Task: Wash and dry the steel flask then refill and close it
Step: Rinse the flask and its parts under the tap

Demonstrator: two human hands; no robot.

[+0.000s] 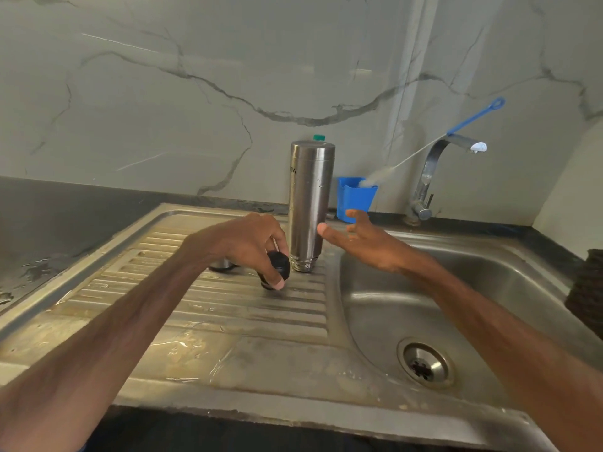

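A steel flask [310,197] stands upside down on the ribbed draining board [228,308] of a kitchen sink, near the middle of the view. Its long axis is vertical, with the threaded mouth down on the ribs and the rounded base up. The body is brushed silver, beaded with water, and its lettering reads inverted.

At 9 o'clock from the flask's mouth, the left hand [241,246] curls its fingers round a black stopper [280,267], just beside the flask. Behind that hand lies a small steel piece [223,265], possibly the outer cap; it is mostly hidden.

At 3 o'clock, the right hand [362,243] is spread, palm toward the flask, not touching it.

At 2 o'clock, a blue cup [354,199] holds a bottle brush [470,120] beside the tap [430,171].
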